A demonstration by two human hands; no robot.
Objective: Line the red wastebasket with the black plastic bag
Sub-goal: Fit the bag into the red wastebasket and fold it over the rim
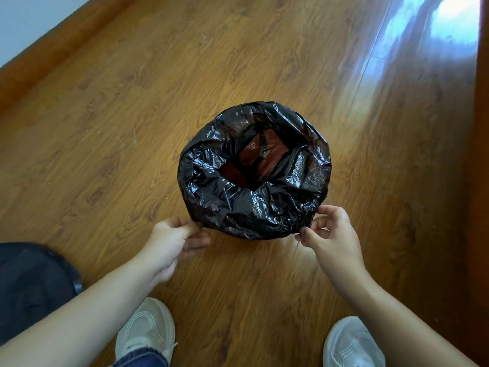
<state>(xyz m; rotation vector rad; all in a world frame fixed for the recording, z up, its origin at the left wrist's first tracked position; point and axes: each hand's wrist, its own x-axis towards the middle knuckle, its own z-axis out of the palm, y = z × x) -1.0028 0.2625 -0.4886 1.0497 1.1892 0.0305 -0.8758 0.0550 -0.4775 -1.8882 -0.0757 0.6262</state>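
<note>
Both hands pinch the bag (254, 168) hem at the basket's near rim, left hand (176, 238) and right hand (329, 231) equally close, basket just beyond.

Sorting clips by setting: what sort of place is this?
Probably a room in a home: wood-look plank floor, a wooden skirting board under a pale wall, and a small wastebasket lined with a black bag.

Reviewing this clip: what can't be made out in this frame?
Head view only:
- Red wastebasket: outside walls and rim hidden by the black plastic bag; only a reddish tint shows through.
- Fingertips of left hand and right hand: partly behind the bag's edge.
</note>
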